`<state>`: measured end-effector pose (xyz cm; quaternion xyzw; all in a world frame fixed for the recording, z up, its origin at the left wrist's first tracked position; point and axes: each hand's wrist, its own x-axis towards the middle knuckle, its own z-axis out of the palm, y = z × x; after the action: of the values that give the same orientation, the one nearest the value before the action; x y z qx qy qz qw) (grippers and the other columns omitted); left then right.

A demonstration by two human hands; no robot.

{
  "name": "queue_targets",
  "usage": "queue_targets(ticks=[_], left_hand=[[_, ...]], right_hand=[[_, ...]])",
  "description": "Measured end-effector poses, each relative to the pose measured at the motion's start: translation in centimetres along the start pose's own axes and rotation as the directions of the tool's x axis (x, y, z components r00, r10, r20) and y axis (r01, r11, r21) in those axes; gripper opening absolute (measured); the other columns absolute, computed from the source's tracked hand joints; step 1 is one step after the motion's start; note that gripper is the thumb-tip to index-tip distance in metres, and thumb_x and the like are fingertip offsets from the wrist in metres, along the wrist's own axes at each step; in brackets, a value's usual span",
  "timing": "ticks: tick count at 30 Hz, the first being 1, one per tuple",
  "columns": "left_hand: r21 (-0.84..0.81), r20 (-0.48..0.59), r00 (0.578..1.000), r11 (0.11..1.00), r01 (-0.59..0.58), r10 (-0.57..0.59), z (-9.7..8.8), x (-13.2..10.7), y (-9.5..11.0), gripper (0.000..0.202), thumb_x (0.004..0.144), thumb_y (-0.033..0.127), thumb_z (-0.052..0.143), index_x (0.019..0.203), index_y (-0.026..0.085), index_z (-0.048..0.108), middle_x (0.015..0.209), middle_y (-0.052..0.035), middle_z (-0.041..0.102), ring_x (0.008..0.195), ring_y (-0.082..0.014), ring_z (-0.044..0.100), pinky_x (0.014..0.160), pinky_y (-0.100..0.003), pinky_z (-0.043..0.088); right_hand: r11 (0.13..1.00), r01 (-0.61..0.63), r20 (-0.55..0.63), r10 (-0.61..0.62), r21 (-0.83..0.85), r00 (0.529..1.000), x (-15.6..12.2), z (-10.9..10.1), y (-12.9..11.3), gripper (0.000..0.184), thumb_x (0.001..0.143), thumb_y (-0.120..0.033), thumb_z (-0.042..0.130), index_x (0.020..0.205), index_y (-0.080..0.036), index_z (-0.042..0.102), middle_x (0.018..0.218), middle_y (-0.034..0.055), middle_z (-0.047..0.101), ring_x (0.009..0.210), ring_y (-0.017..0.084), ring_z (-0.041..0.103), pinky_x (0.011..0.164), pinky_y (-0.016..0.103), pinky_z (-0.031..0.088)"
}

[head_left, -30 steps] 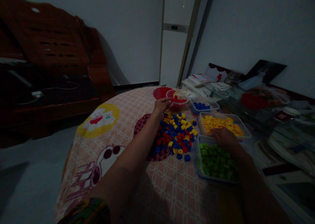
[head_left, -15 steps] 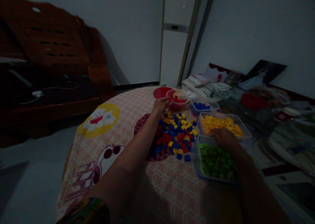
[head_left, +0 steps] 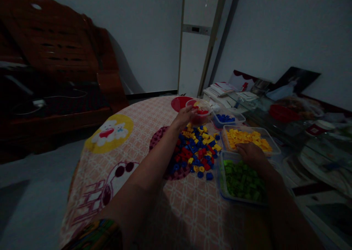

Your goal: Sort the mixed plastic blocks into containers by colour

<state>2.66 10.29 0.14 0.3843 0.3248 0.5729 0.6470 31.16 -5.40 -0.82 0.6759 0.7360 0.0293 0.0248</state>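
Observation:
My left hand (head_left: pixel 186 116) reaches far across the table, its fingers closed at the rim of a round clear tub (head_left: pixel 205 110) with red pieces in it; what the fingers hold is too dim to make out. Below that hand lies a loose pile of red, blue and yellow bricks (head_left: pixel 197 151) on the patterned cloth. My right hand (head_left: pixel 251 153) rests palm down on the near rim of the box of yellow bricks (head_left: pixel 271 150), above the box of green bricks (head_left: pixel 239 179). Its fingers are curled down and hidden.
A box with blue bricks (head_left: pixel 226 118) and a red lid (head_left: pixel 179 102) stand at the far side. Papers, dishes and clutter (head_left: pixel 291 110) fill the right of the table. The patterned tablecloth (head_left: pixel 115 143) spreads left, with a dark wooden bench (head_left: pixel 55 70) beyond.
My left hand has moved a little further toward the round tub's rim. The right hand has stayed where it was.

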Motion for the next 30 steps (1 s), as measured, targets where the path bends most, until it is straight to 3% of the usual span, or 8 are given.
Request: queue_targets(ticks=[5, 10, 12, 14, 17, 21, 26, 30], left_hand=[[0.049, 0.105, 0.994, 0.998, -0.037, 0.032, -0.6, -0.5, 0.9, 0.051, 0.084, -0.001, 0.062, 0.133, 0.013, 0.062, 0.138, -0.0167, 0.063, 0.129, -0.0213, 0.06, 0.104, -0.03, 0.051], [0.265, 0.145, 0.984, 0.954, -0.142, 0.106, -3.4, -0.3, 2.1, 0.041, 0.078, 0.007, 0.072, 0.118, 0.013, 0.071, 0.115, -0.0129, 0.075, 0.106, -0.02, 0.071, 0.094, -0.03, 0.056], [0.449, 0.131, 0.987, 0.882, -0.143, 0.093, -4.8, 0.0, 2.3, 0.027, 0.075, 0.011, 0.074, 0.103, 0.011, 0.075, 0.091, -0.0089, 0.077, 0.085, -0.0179, 0.073, 0.082, -0.029, 0.058], [0.653, 0.102, 0.993, 0.749, -0.112, 0.059, -5.9, 0.2, 2.3, 0.011, 0.072, 0.012, 0.075, 0.083, 0.012, 0.076, 0.069, -0.0037, 0.073, 0.065, -0.0148, 0.068, 0.069, -0.025, 0.056], [0.82, 0.108, 0.994, 0.567, -0.076, -0.022, -6.7, 0.0, 2.0, 0.003, 0.069, 0.012, 0.074, 0.069, 0.014, 0.074, 0.054, 0.0003, 0.066, 0.05, -0.0116, 0.061, 0.056, -0.021, 0.049], [0.897, 0.162, 0.977, 0.434, -0.087, -0.139, -6.3, -0.3, 1.2, 0.008, 0.065, 0.009, 0.074, 0.069, 0.016, 0.075, 0.052, 0.001, 0.066, 0.047, -0.0126, 0.06, 0.052, -0.02, 0.043], [0.964, 0.171, 0.983, 0.22, -0.151, -0.072, -5.5, -0.2, 0.2, 0.014, 0.057, 0.01, 0.082, 0.064, 0.02, 0.076, 0.061, -0.0004, 0.071, 0.063, -0.0166, 0.066, 0.06, -0.022, 0.046], [0.969, 0.179, 0.983, 0.178, -0.169, -0.044, -5.6, -0.1, -0.2, 0.013, 0.057, 0.011, 0.082, 0.065, 0.02, 0.077, 0.065, -0.0013, 0.073, 0.071, -0.018, 0.067, 0.068, -0.023, 0.048]], right_hand=[[1.0, 0.0, -0.012, 0.0, -0.013, 1.0, 0.1, 0.1, 0.1, 0.041, 0.101, -0.027, 0.037, 0.105, -0.02, 0.077, 0.11, 0.0103, 0.078, 0.096, 0.024, 0.068, 0.08, 0.032, 0.048], [1.0, 0.01, -0.032, -0.01, -0.02, 0.999, 0.0, 0.0, -0.1, 0.041, 0.102, -0.027, 0.037, 0.105, -0.021, 0.077, 0.109, 0.0106, 0.078, 0.098, 0.024, 0.069, 0.082, 0.032, 0.048], [1.0, 0.007, -0.035, -0.007, -0.013, 0.999, -0.1, 0.0, -0.1, 0.041, 0.102, -0.027, 0.036, 0.105, -0.021, 0.077, 0.108, 0.0114, 0.078, 0.096, 0.024, 0.069, 0.082, 0.033, 0.048], [1.0, 0.011, -0.036, -0.011, -0.002, 0.999, -0.1, 0.1, 0.0, 0.042, 0.102, -0.027, 0.036, 0.106, -0.02, 0.077, 0.108, 0.0122, 0.078, 0.095, 0.024, 0.069, 0.081, 0.033, 0.048], [1.0, 0.014, -0.036, -0.013, 0.016, 0.999, -0.1, 0.2, 0.1, 0.043, 0.101, -0.028, 0.035, 0.105, -0.02, 0.077, 0.105, 0.012, 0.078, 0.093, 0.024, 0.069, 0.079, 0.033, 0.049], [1.0, 0.012, -0.012, -0.011, 0.016, 1.0, 0.1, 0.0, 0.0, 0.045, 0.101, -0.027, 0.033, 0.104, -0.018, 0.077, 0.108, 0.0123, 0.078, 0.094, 0.025, 0.07, 0.08, 0.035, 0.049], [0.999, 0.016, -0.014, -0.015, 0.029, 1.0, 0.0, -0.1, 0.0, 0.044, 0.1, -0.027, 0.035, 0.108, -0.018, 0.077, 0.11, 0.012, 0.078, 0.095, 0.025, 0.07, 0.081, 0.035, 0.05], [0.999, 0.017, -0.035, -0.016, 0.029, 0.999, 0.0, 0.3, 0.2, 0.044, 0.101, -0.028, 0.035, 0.108, -0.019, 0.077, 0.111, 0.0126, 0.078, 0.096, 0.026, 0.069, 0.082, 0.036, 0.05]])
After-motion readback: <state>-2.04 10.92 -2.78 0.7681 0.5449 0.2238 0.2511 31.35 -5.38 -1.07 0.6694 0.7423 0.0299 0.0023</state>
